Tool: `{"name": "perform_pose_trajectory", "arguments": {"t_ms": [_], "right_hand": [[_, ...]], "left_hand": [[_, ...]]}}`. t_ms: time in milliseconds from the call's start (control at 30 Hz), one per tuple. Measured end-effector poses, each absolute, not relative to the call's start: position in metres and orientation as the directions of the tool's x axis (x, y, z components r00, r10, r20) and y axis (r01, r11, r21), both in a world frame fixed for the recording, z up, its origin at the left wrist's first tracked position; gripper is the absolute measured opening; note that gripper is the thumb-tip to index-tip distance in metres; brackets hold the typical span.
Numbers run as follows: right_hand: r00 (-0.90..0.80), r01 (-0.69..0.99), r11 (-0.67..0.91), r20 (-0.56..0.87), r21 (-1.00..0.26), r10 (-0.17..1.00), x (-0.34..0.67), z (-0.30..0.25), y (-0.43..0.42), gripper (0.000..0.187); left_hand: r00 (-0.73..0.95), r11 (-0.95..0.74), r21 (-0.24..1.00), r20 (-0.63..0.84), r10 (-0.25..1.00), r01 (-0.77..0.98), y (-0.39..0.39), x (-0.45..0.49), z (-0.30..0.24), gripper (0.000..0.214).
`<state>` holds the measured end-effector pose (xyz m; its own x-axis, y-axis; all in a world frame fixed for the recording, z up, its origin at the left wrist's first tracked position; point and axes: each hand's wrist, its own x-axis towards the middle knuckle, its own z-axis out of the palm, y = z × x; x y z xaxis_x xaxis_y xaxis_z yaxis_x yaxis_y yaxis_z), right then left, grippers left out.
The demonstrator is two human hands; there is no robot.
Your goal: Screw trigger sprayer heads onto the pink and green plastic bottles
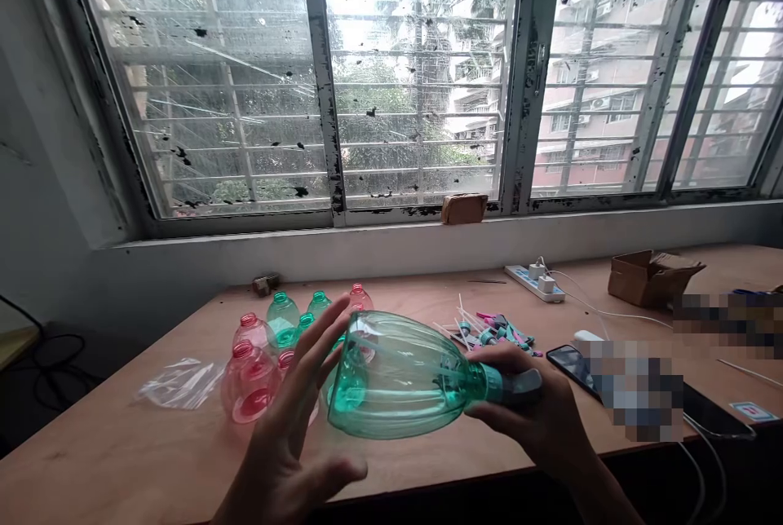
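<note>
My right hand (538, 415) is closed around the neck end of a green clear plastic bulb (397, 374), which lies sideways above the wooden table (122, 452). A grey fitting (519, 386) sits on that neck, under my fingers. My left hand (294, 435) is open with fingers spread, its fingertips at the bulb's wide open end. Behind it stand several pink bulbs (250, 382) and green bulbs (282, 317) on the table.
A clear plastic bag (180, 382) lies at the left. A pile of small coloured parts and white sticks (489, 329) lies behind the bulb. Further right are a phone (572, 362), a white power strip (535, 280) with cables and a cardboard box (652, 276). A barred window runs behind.
</note>
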<state>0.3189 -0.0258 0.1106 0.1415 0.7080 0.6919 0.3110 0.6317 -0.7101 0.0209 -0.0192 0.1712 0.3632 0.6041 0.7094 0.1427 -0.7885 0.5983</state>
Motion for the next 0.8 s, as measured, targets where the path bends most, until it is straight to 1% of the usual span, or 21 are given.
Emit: {"name": "perform_pose_trajectory", "arguments": {"t_ms": [67, 133, 233, 300, 433, 533, 633, 733, 800], "right_hand": [[0.166, 0.316, 0.625, 0.691, -0.713, 0.704, 0.318, 0.112, -0.027, 0.050], [0.177, 0.288, 0.620, 0.677, -0.730, 0.715, 0.318, 0.114, -0.027, 0.048], [0.149, 0.189, 0.616, 0.642, -0.765, 0.752, 0.317, 0.116, -0.027, 0.045], [0.126, 0.158, 0.627, 0.645, -0.763, 0.754, 0.318, 0.115, -0.026, 0.044], [0.120, 0.240, 0.657, 0.693, -0.715, 0.711, 0.320, 0.112, -0.025, 0.044], [0.149, 0.276, 0.647, 0.697, -0.711, 0.702, 0.321, 0.112, -0.024, 0.045], [0.124, 0.242, 0.667, 0.704, -0.705, 0.699, 0.321, 0.112, -0.024, 0.041], [0.103, 0.198, 0.684, 0.709, -0.702, 0.698, 0.323, 0.113, -0.023, 0.036], [0.106, 0.200, 0.683, 0.709, -0.702, 0.698, 0.324, 0.112, -0.022, 0.035]], "left_hand": [[0.336, -0.787, 0.587, 0.715, 0.613, 0.187, -0.018, 0.021, 0.171, 0.071], [0.318, -0.779, 0.590, 0.712, 0.626, 0.213, -0.019, 0.022, 0.168, 0.070], [0.274, -0.773, 0.613, 0.725, 0.632, 0.162, -0.024, 0.026, 0.164, 0.063], [0.245, -0.773, 0.622, 0.735, 0.632, 0.128, -0.026, 0.029, 0.162, 0.059], [0.252, -0.762, 0.640, 0.725, 0.641, 0.095, -0.023, 0.029, 0.164, 0.065], [0.274, -0.779, 0.613, 0.733, 0.623, 0.131, -0.019, 0.025, 0.166, 0.062], [0.321, -0.797, 0.574, 0.731, 0.602, 0.188, -0.017, 0.022, 0.166, 0.068], [0.352, -0.803, 0.568, 0.725, 0.592, 0.180, -0.016, 0.018, 0.163, 0.071], [0.359, -0.802, 0.576, 0.724, 0.589, 0.156, -0.013, 0.015, 0.160, 0.074]]}}
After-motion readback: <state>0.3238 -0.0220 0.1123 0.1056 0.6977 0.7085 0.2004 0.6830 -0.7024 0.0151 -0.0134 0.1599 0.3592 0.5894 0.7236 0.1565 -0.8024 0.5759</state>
